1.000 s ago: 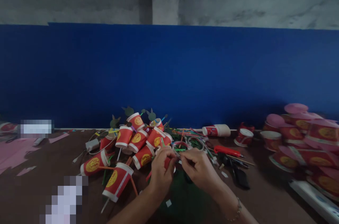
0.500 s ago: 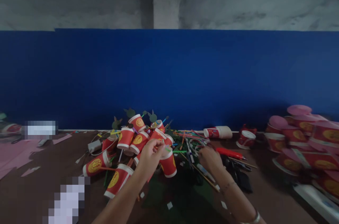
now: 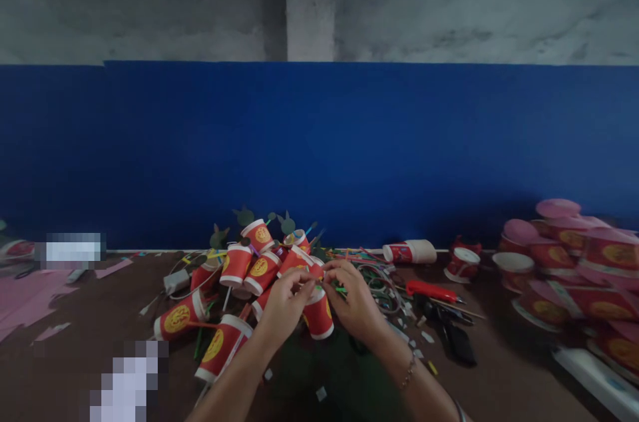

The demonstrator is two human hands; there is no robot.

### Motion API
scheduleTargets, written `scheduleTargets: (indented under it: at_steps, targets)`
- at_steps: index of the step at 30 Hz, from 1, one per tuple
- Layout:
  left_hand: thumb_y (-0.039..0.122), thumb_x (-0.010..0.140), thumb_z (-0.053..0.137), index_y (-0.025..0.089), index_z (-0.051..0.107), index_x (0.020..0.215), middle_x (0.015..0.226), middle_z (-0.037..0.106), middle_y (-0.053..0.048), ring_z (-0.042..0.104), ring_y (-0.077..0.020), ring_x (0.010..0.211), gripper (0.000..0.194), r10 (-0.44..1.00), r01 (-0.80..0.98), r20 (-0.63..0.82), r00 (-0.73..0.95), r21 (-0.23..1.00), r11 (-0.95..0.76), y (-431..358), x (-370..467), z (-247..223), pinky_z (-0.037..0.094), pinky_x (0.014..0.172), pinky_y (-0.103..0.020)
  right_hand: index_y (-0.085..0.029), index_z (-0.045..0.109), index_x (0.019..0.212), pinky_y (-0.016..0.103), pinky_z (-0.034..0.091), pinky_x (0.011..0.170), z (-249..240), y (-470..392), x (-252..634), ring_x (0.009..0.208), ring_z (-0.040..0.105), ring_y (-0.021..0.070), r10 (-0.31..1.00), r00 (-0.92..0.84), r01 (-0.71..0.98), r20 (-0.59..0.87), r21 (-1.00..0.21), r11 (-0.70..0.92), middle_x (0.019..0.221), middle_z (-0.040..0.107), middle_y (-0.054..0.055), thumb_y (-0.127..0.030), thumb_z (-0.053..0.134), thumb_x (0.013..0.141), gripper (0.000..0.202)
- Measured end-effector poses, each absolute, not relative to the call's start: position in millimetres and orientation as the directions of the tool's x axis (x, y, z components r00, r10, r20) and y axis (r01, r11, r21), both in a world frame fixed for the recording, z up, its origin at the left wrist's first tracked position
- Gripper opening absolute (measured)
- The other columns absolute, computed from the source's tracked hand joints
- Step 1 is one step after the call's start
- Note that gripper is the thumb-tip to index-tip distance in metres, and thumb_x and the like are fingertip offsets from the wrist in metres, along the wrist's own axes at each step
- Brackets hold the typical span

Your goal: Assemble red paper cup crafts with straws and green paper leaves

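A red paper cup [image 3: 318, 317] with a white rim and yellow emblem is tilted between my hands. My left hand [image 3: 285, 302] is closed at the cup's upper edge, with thumb and forefinger pinched together. My right hand [image 3: 353, 299] has its bent fingers and thumb drawn together at the other side, almost touching the left fingertips. Whatever lies between the right fingertips is too small to make out. A bit of green straw [image 3: 341, 289] shows beside the cup top, partly hidden by the right hand. More red cups [image 3: 262, 273] are heaped just left of my hands.
Behind the table [image 3: 504, 369] stands a blue panel [image 3: 319, 156]. To the right lie coiled cable [image 3: 392, 295], a red cutter [image 3: 433, 289], a black tool [image 3: 458, 342] and paper scraps. Cups with pink discs [image 3: 564, 255] are piled far right; pink sheets [image 3: 30, 295] lie far left.
My right hand has moved left from the clutter of cables and sticks to the cup and meets my left hand there. The left hand has stayed at the cup.
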State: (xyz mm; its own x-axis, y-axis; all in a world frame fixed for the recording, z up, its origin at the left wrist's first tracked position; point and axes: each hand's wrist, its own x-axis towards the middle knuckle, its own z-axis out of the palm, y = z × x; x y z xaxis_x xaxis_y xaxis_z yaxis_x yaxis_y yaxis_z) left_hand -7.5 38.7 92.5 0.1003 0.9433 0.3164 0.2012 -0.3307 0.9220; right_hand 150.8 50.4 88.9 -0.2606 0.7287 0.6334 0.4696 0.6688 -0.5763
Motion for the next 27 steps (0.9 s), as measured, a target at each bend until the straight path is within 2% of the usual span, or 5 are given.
scheduleTargets:
  at_steps: [5,10,14,24,27]
  targets:
    - [0.030,0.079,0.055,0.016,0.063,0.105,0.104,0.068,-0.009,0.063,-0.0230,0.094,0.031,0.958,0.062,0.285,0.022,0.956,-0.285,42.9,-8.7,82.5,0.049,0.081,-0.033,-0.020,0.053,0.080,0.033,0.041,0.078,76.4,62.3,151.1,0.085,0.056,0.0209,0.750,-0.166,0.576,0.640,-0.554,0.601,0.085,0.061,0.006,-0.018,0.045,0.087,0.011]
    - [0.027,0.078,0.052,0.015,0.063,0.091,0.090,0.070,-0.009,0.066,-0.0229,0.079,0.021,0.955,0.236,0.278,-0.100,0.939,-0.249,49.2,-21.4,79.8,0.050,0.073,-0.034,-0.020,0.050,0.087,0.023,0.039,0.059,63.9,64.8,149.5,0.064,0.054,0.0144,0.840,-0.283,0.544,0.463,-0.644,0.538,0.076,0.060,0.001,-0.023,0.048,0.086,0.004]
    - [0.023,0.074,0.056,0.017,0.064,0.091,0.094,0.071,-0.011,0.066,-0.0250,0.089,0.020,0.966,0.319,0.245,-0.085,0.925,-0.207,55.2,-23.4,71.7,0.048,0.082,-0.036,-0.020,0.049,0.086,0.022,0.037,0.058,62.1,62.0,146.9,0.062,0.055,0.0139,0.843,-0.360,0.544,0.398,-0.645,0.537,0.070,0.060,0.000,-0.024,0.046,0.087,0.005]
    - [0.014,0.067,0.053,0.015,0.068,0.079,0.083,0.073,-0.007,0.067,-0.0231,0.082,0.020,0.980,0.156,0.191,0.050,0.968,-0.196,64.1,-9.6,50.0,0.050,0.075,-0.031,-0.019,0.052,0.080,0.021,0.039,0.053,71.4,58.1,147.8,0.057,0.061,0.0149,0.896,-0.352,0.458,0.271,-0.785,0.418,0.062,0.063,0.000,-0.026,0.049,0.084,0.009]
    - [0.017,0.068,0.053,0.014,0.069,0.083,0.083,0.073,-0.007,0.067,-0.0230,0.082,0.022,0.981,0.108,0.182,0.070,0.976,-0.189,64.3,-7.1,45.0,0.050,0.075,-0.032,-0.020,0.051,0.078,0.021,0.039,0.050,68.4,60.6,146.0,0.054,0.061,0.0155,0.911,-0.307,0.426,0.274,-0.817,0.390,0.058,0.063,0.000,-0.029,0.049,0.084,0.011]
